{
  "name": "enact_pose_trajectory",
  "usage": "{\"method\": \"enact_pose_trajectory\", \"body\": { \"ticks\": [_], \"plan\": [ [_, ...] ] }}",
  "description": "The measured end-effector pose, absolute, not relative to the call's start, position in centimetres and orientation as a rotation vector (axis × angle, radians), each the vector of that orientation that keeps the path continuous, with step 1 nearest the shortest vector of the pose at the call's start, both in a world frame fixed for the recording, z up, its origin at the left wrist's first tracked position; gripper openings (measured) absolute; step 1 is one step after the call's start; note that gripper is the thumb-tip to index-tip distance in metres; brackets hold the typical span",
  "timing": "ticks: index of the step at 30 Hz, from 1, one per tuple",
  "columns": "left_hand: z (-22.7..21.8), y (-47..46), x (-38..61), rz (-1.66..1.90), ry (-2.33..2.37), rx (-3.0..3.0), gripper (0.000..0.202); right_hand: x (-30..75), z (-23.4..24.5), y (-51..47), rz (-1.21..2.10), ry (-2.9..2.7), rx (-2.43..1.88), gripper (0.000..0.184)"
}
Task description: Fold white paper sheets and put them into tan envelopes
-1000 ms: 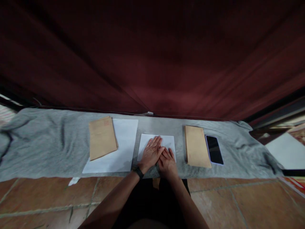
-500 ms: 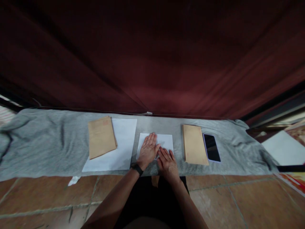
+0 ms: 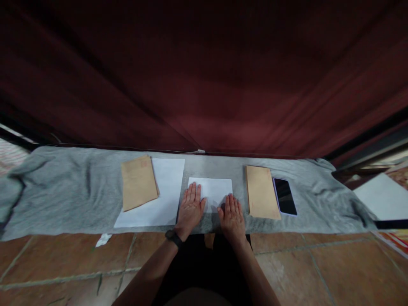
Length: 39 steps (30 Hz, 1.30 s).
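Note:
A small folded white paper (image 3: 212, 190) lies on the grey cloth (image 3: 73, 191) in front of me. My left hand (image 3: 190, 208) lies flat with fingers stretched out over the paper's near left corner; a dark watch sits on its wrist. My right hand (image 3: 232, 212) lies flat and open on the paper's near right corner. Neither hand holds anything.
Left of the paper a brown envelope (image 3: 138, 182) rests on a larger white sheet (image 3: 162, 199). Right of it lie another brown envelope (image 3: 262, 192) and a dark phone (image 3: 284, 196). A dark red curtain (image 3: 204, 76) hangs behind the cloth. Tiled floor (image 3: 318, 272) lies nearer me.
My hands have slid apart and toward me, from overlapping on the middle of the paper to its two near corners, uncovering most of the paper.

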<state>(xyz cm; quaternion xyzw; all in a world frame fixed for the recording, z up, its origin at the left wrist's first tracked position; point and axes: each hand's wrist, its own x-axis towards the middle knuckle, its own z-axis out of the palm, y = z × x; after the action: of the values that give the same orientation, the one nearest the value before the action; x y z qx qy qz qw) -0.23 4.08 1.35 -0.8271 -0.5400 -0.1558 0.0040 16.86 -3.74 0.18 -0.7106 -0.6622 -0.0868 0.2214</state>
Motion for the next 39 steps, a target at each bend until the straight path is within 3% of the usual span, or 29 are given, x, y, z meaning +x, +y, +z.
{"method": "enact_pose_trajectory", "body": {
  "ticks": [10, 39],
  "plan": [
    [0.8, 4.3, -0.8, -0.437, -1.619, -2.642, 0.06, 11.4, 2.7, 3.8, 0.136, -2.041, -1.745, 0.049],
    [1.5, 5.3, 3.2, -0.599, -1.714, -2.651, 0.057, 19.4, -1.1, 2.8, -0.217, -1.89, -1.943, 0.057]
  ]
}}
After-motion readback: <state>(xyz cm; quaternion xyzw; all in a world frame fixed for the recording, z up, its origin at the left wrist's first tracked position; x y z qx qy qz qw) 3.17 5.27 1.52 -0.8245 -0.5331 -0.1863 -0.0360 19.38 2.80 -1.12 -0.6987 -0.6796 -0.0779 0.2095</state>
